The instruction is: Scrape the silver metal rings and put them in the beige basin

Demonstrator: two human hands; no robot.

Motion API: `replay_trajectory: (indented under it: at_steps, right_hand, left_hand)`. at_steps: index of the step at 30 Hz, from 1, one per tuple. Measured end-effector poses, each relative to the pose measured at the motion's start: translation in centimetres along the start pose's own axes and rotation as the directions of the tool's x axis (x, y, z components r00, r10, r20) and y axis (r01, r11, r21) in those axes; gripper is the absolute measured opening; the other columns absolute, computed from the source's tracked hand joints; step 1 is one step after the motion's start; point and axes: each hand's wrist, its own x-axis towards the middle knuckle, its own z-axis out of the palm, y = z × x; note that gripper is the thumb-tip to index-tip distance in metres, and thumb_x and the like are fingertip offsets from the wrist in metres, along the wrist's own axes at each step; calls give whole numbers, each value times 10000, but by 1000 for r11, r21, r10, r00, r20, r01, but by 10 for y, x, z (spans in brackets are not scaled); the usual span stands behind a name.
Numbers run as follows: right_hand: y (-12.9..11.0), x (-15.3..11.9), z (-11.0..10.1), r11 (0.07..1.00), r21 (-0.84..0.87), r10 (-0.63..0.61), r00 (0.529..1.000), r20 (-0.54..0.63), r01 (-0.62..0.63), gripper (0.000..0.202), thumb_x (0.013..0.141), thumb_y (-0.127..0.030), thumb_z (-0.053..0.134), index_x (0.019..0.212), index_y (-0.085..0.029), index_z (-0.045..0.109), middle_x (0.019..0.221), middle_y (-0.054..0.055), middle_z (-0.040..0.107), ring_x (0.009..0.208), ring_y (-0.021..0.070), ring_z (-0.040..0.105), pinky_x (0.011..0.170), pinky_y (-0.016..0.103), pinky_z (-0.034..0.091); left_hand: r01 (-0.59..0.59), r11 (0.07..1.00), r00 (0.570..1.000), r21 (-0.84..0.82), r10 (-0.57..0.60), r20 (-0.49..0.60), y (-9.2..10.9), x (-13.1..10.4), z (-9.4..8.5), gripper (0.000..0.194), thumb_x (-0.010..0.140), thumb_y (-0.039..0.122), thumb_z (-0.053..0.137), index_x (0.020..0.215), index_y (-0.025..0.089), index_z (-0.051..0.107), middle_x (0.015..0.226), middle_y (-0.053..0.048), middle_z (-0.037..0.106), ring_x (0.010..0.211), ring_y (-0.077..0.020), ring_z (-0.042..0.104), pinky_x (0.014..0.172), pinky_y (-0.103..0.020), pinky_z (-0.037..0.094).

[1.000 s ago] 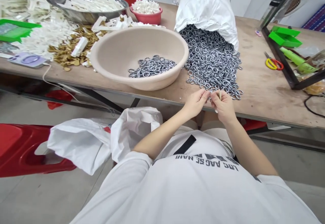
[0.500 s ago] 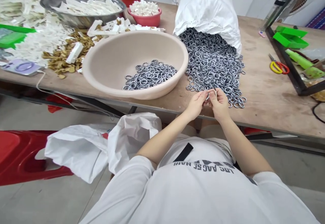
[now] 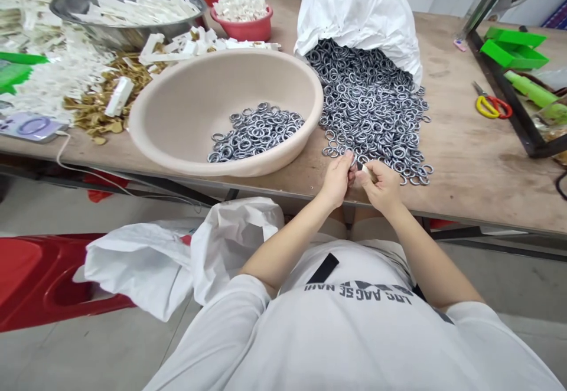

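At the front edge of the table, just before the ring pile, my left hand (image 3: 338, 179) is closed with a grey ring (image 3: 353, 163) pinched at its fingertips. My right hand (image 3: 381, 185), also closed, grips a small thin piece with a dark end (image 3: 359, 167); its kind is not clear, and the fingers cover most of it. The dark end points at the ring. Behind my hands, loose grey rings (image 3: 367, 107) spill from a white sack (image 3: 358, 16). To the left, a large beige basin (image 3: 155, 143) holds more such rings (image 3: 261, 131).
Scissors (image 3: 491, 106) with yellow and red handles and a dark metal frame (image 3: 509, 90) are on the right. White and tan plastic pieces (image 3: 95, 98), a steel bowl (image 3: 124, 33) and a red bowl (image 3: 245, 29) occupy the left. White sacks (image 3: 142, 261) and a red stool (image 3: 48, 279) stand below.
My hands have drawn slightly apart, the left turning more upright. A dark end now shows between them. The whole view has shifted a little.
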Motion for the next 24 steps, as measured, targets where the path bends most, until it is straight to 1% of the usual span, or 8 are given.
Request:
replay_trajectory:
  at_steps: [2, 4, 10, 15, 19, 24]
  right_hand:
    - [-2, 0, 1, 997, -70, -43, 999, 23, 44, 311, 932, -490, 582, 805, -209, 622, 712, -1, 578, 660, 143, 507, 630, 282, 348]
    - [-3, 0, 3, 992, -117, -46, 998, 41, 51, 321, 936, -499, 572, 806, -210, 624, 719, 2, 586, 670, 146, 512, 635, 281, 346]
    - [-5, 4, 3, 986, -167, -12, 996, 88, 27, 358, 946, -524, 544, 781, -213, 610, 706, -3, 574, 662, 146, 507, 637, 276, 343]
    - [-7, 3, 3, 984, -181, 21, 993, 115, 0, 374, 946, -529, 541, 752, -214, 596, 700, -5, 566, 658, 144, 506, 642, 275, 339]
    - [-8, 1, 2, 983, -177, 78, 990, 115, -57, 386, 939, -546, 538, 739, -219, 585, 684, -6, 549, 640, 146, 490, 635, 276, 335]
    - [-8, 1, 1, 986, -82, 152, 979, 134, -142, 398, 941, -550, 524, 712, -225, 539, 604, -38, 451, 578, 130, 425, 599, 269, 310]
  left_hand:
    - [3, 1000, 999, -23, -4, -53, -1, 1, 0, 482, 798, 590, 688, 692, 189, 442, 554, 66, 366, 431, -45, 303, 405, -208, 237]
    - [5, 1000, 997, -24, -7, -75, -2, 2, 0, 483, 782, 589, 706, 702, 189, 448, 564, 67, 365, 439, -45, 309, 405, -208, 242]
    - [14, 1000, 998, -18, -15, -54, -3, 4, -2, 486, 789, 600, 694, 701, 188, 452, 561, 64, 365, 437, -48, 324, 407, -217, 249]
    - [3, 1000, 998, -16, -4, -61, -4, 5, -4, 492, 780, 613, 697, 711, 190, 455, 573, 62, 366, 441, -48, 325, 409, -222, 251]
    - [10, 1000, 1000, -2, -10, -21, -4, 7, -6, 502, 773, 623, 698, 710, 193, 446, 559, 66, 355, 428, -44, 308, 403, -223, 232]
    - [40, 999, 999, -6, -40, 11, -2, 7, -6, 508, 774, 623, 695, 715, 197, 426, 535, 78, 334, 415, -41, 289, 398, -213, 216]
